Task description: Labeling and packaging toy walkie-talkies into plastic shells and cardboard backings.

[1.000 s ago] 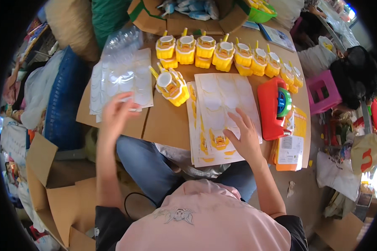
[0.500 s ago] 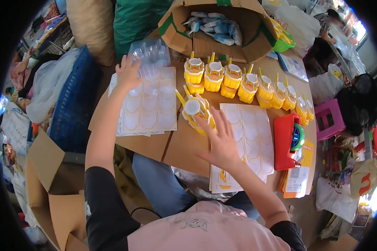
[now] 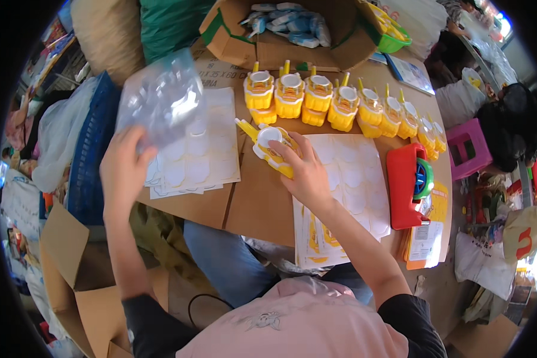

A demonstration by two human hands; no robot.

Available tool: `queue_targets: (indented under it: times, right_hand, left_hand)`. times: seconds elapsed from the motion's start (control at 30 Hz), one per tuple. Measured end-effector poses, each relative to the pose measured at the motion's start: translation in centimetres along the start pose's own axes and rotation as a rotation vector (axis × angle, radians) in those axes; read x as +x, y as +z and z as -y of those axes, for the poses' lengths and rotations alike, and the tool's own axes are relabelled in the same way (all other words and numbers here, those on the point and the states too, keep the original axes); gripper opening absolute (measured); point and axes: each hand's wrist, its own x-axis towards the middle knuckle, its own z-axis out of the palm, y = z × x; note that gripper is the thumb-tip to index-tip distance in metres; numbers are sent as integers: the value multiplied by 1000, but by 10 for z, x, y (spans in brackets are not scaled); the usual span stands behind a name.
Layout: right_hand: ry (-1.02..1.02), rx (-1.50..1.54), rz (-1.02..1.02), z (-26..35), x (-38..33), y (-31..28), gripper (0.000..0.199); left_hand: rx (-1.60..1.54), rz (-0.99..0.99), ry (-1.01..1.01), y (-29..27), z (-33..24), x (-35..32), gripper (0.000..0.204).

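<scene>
My left hand (image 3: 125, 164) grips the near edge of a clear, crinkled plastic bag (image 3: 170, 98), slightly blurred by motion. Beneath the bag lie sticker sheets (image 3: 212, 161) with pale, rounded outlines. My right hand (image 3: 310, 173) is closed around a yellow and white toy walkie-talkie (image 3: 271, 137) with a round white disc and a yellow antenna, tilted toward the upper left. Under that wrist is a second stack of sheets (image 3: 358, 179) with yellow-edged outlines. Beyond it stand several similar walkie-talkies (image 3: 289, 95) in a curved row, some of them stacked.
An open cardboard box (image 3: 232, 45) at the back holds blue and white pieces (image 3: 292, 24). A red tape dispenser (image 3: 403, 188) stands at the right beside orange and white packets (image 3: 426, 238). At left are a blue crate (image 3: 92, 155) and an open carton (image 3: 65, 244).
My left hand has come nearer to me, and the clear bag is now lifted in it. My right hand has closed on the walkie-talkie, which now tilts further left. The view has shifted slightly.
</scene>
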Motion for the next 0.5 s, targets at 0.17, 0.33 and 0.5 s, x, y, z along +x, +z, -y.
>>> queue_targets:
  times: [0.17,0.33,0.5]
  right_hand:
    - [80,125,-105,-2,-17,-48,66]
    - [158,-56,-170,-30,-49,-85,59]
    - [148,-285,-149,-62,-74,-85,62]
  left_hand:
    - [-161,55,-104,-34,-59,-87,19]
    - [-403,96,-18,10,-108,-144,19]
    - [-376,232,105,42,-142,-149,31]
